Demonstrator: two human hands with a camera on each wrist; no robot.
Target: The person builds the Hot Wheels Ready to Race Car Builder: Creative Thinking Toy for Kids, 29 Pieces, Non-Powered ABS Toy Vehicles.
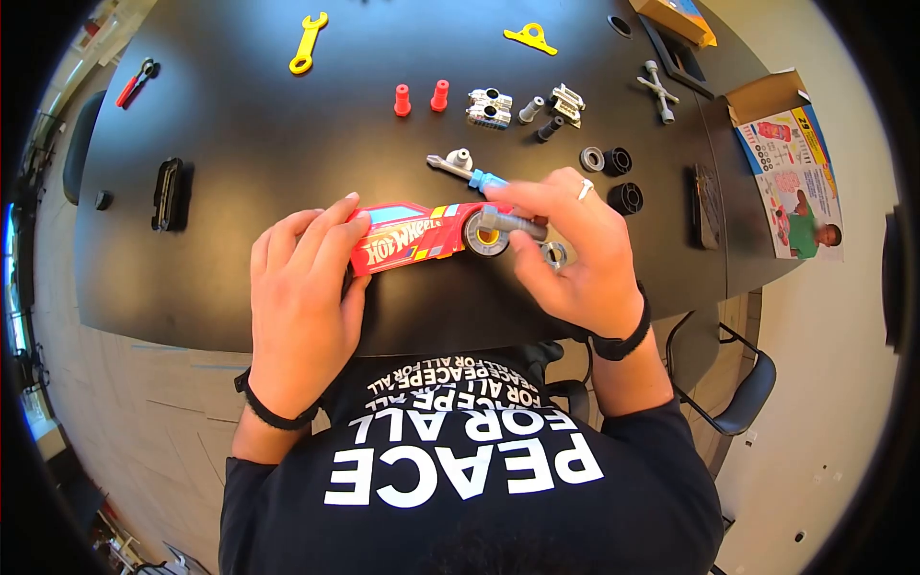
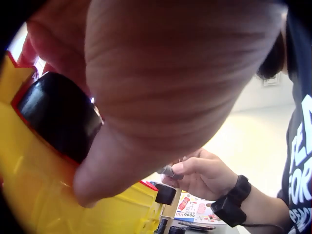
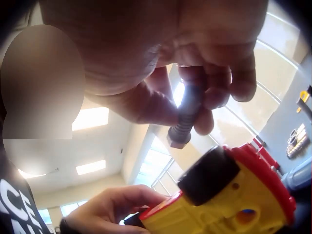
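Observation:
My left hand (image 1: 305, 273) grips the rear of a red toy car (image 1: 407, 238) with Hot Wheels lettering; its yellow underside (image 2: 122, 214) shows in the left wrist view. A wheel (image 1: 486, 233) with a yellow centre is on the car's right end. My right hand (image 1: 585, 251) pinches a grey bolt-like piece (image 1: 508, 222) between thumb and fingers, over that wheel in the head view. In the right wrist view the grey piece (image 3: 183, 124) hangs from the fingers, apart from the black wheel (image 3: 208, 175). Behind the car lies a blue-handled screwdriver (image 1: 470, 172).
Farther back are a yellow wrench (image 1: 308, 43), red pieces (image 1: 402, 101), chrome engine parts (image 1: 490, 108) and a grey cross wrench (image 1: 658, 93). Black rings (image 1: 626, 198) lie to the right, near an open box (image 1: 781, 163). A black part (image 1: 169, 195) stands at the left.

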